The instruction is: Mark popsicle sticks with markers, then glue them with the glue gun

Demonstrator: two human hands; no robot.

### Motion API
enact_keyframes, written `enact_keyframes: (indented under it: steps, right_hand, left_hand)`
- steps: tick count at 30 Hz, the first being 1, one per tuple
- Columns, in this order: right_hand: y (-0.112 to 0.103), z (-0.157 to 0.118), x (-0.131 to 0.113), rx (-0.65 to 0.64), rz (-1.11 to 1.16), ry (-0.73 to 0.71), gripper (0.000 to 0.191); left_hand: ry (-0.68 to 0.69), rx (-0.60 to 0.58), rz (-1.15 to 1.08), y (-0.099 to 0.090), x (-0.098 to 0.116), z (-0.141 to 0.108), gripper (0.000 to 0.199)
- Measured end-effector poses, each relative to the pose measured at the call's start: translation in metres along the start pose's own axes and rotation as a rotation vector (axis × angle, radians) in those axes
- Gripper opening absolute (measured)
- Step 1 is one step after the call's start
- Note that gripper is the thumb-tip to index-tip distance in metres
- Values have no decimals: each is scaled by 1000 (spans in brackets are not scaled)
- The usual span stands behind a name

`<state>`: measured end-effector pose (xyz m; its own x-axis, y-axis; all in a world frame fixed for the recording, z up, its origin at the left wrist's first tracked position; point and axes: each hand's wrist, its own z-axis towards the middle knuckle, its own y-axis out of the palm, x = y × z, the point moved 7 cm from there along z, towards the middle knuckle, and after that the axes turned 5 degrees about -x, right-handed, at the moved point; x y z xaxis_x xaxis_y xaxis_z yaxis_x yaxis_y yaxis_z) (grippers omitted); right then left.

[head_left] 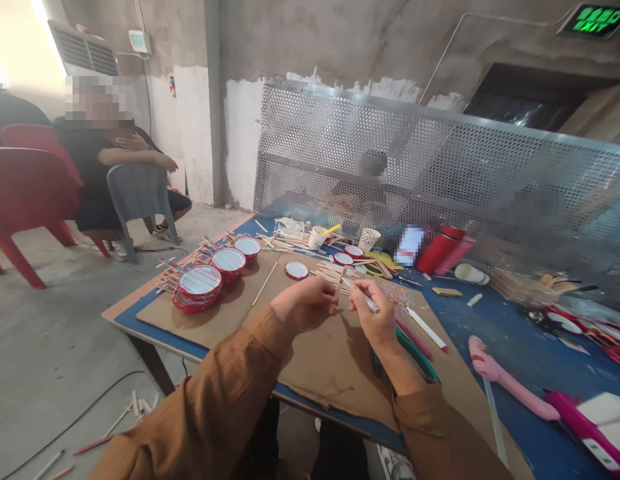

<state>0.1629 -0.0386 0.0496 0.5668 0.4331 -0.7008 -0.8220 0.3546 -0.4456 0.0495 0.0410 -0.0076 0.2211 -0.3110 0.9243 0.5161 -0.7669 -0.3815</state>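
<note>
Pinching a wooden craft stick between thumb and fingers, the left hand holds it near upright, top end toward 12 o'clock. Right hand closed on a slim white rod; long axis runs 4 to 10 o'clock, far end just beside the craft stick. Both hands sit above a cardboard sheet on the blue counter. Head view, around the hands: single red-rimmed round frame near, at 11 o'clock; row of similar frames at 10 o'clock; loose sticks at 12 o'clock; pink-handled tool at 3 o'clock. Perforated metal panel stands along the counter's far edge.
</note>
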Motion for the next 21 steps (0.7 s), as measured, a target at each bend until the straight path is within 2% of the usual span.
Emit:
enact_keyframes:
  steps: [3, 10, 21]
  right_hand:
    - [-2, 0, -2, 7, -32, -12, 25]
    - [-18, 0, 0, 152, -124, 6, 25]
    - [-2, -1, -5, 19, -5, -22, 24]
  left_hand:
    - [8, -2, -18, 1, 1, 0, 13]
    - [4, 24, -58, 0, 1, -1, 13]
    - [-11, 17, -20, -1, 1, -1, 13]
